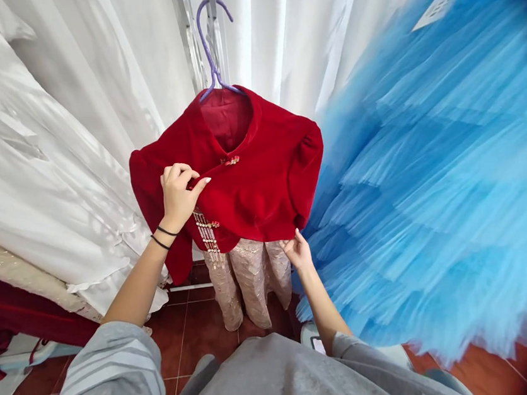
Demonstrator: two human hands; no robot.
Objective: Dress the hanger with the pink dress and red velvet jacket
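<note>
Jacket (253, 186) red velvet | left hand (178, 194) pinches front | right hand (297, 251) grips hem

So my left hand (178, 193) is pinching the front flap of this red velvet jacket (252, 180), right by the beaded trim (207, 234). My right hand (297, 251) has the bottom hem between its fingertips. The jacket hangs on a purple hanger (211, 51) over a sparkly beige skirt (249, 284). White gowns (47, 133) are on my left, a big blue tulle dress (438, 190) on my right.
</note>
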